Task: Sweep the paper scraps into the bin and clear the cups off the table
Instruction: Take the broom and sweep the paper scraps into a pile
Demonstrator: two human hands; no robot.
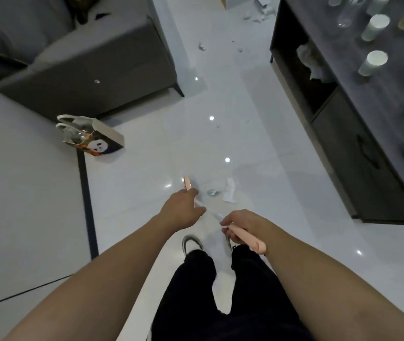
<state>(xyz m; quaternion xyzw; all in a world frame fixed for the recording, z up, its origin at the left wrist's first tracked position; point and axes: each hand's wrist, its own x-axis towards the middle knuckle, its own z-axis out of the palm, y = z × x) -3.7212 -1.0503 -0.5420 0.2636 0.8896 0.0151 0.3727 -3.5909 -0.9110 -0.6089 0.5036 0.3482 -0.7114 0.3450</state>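
White tiled floor (146, 143): both hands, left (183, 205) and right (240, 226), grasp broom handle (245, 236), angled for sweeping nearby scraps (229, 191).

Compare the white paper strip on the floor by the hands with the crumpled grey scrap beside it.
The white paper strip is long, flattish and loosely bent; the small crumpled grey scrap is balled up. The strip is clearly larger and brighter than the scrap. The strip lies farther from the left hand; the scrap sits nearer it. Both lie loose on the glossy white floor, not yet swept up.
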